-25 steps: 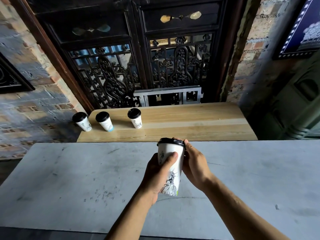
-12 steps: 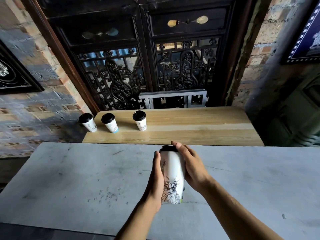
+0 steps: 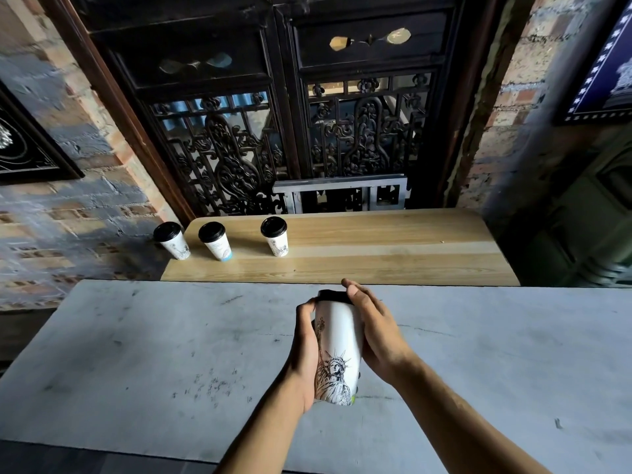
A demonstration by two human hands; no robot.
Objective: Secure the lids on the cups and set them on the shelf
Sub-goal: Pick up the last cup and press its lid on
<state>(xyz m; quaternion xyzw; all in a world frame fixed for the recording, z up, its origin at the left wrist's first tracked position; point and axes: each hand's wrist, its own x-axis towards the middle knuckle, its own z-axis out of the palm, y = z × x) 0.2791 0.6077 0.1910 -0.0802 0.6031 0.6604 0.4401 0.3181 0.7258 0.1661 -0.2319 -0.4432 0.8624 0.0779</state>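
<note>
A white paper cup (image 3: 337,343) printed with a statue drawing is held above the grey counter (image 3: 136,354), tilted with its top away from me. Its black lid (image 3: 330,295) sits on the rim. My left hand (image 3: 304,354) wraps the cup's left side. My right hand (image 3: 371,326) grips the right side, fingers reaching over the lid's edge. Three lidded white cups (image 3: 172,239) (image 3: 215,241) (image 3: 275,236) stand upright at the left end of the wooden shelf (image 3: 376,254) beyond the counter.
A dark carved wooden screen (image 3: 273,131) rises behind the shelf, with a small metal frame (image 3: 342,193) at its foot. Brick walls with framed pictures (image 3: 24,148) flank both sides. The shelf's middle and right show bare wood.
The cup has tipped further forward, its lid now pointing away from me. My right fingers have shifted up over the lid's edge. The view moved slightly nearer the shelf.
</note>
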